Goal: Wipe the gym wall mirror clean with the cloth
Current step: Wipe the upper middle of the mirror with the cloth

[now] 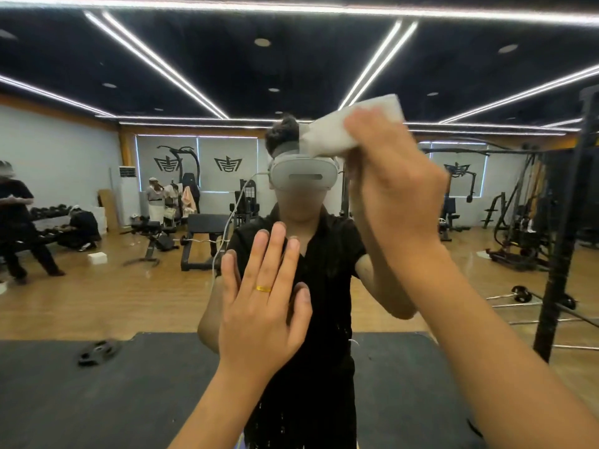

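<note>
Across the wall mirror (pixel 97 303) weight benches (pixel 204 222) are reflected; the cloth (pixel 350 128) is gripped high by the right hand (pixel 395 189) (long axis slanting up-right); the left hand (pixel 259 306) is spread flat below.

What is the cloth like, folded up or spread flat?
Folded up: the cloth is a thick white wad that the right hand grips, not spread flat.

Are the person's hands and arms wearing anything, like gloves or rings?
No gloves. The left hand has a thin gold ring on one finger. The right hand wears nothing. Both forearms are bare, with no watch or bracelet showing. The mirror reflects short black sleeves higher up.
</note>
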Action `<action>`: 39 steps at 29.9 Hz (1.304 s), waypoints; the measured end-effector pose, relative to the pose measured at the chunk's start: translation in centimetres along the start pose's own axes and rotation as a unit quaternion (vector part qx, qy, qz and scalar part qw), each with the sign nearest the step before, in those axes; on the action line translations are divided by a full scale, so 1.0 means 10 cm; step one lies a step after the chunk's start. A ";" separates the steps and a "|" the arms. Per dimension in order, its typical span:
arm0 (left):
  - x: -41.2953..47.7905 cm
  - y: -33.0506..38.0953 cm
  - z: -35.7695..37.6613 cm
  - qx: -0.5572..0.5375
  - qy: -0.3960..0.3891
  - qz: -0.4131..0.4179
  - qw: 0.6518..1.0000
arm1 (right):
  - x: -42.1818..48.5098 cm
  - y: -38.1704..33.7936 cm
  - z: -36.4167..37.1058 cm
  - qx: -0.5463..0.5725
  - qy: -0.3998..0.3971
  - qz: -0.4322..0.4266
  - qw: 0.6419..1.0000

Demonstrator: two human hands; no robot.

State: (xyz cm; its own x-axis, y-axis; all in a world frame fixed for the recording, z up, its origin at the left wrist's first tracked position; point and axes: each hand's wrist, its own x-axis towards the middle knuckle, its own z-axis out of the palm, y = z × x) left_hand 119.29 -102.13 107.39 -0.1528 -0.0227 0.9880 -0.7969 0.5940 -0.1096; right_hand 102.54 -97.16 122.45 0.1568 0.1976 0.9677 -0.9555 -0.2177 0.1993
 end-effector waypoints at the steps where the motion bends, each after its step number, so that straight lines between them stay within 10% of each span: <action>1: 0.00 0.00 0.00 0.002 0.001 0.000 1.000 | 0.01 0.07 -0.06 -0.004 0.019 0.031 0.999; 14: -0.01 0.01 0.02 0.005 0.000 -0.003 1.000 | 0.40 -0.34 0.38 0.047 -0.041 -0.052 0.997; 23: -0.01 0.03 0.03 0.007 0.006 -0.003 1.000 | 0.29 -0.12 0.14 0.032 0.066 0.086 0.994; 31: -0.01 0.03 0.02 0.005 -0.001 -0.008 1.000 | 0.21 -0.13 0.20 0.057 -0.090 -0.107 0.988; 39: -0.01 0.03 0.02 0.006 0.000 -0.007 1.000 | 0.17 0.27 -0.09 0.016 -0.006 0.045 0.999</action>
State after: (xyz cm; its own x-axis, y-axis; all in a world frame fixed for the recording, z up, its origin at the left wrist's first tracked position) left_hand 118.94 -102.16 107.27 -0.1419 -0.0311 0.9894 -0.8063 0.5834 -0.0973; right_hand 99.94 -96.53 124.47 0.0744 0.1640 0.9837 -0.9572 -0.2650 0.1165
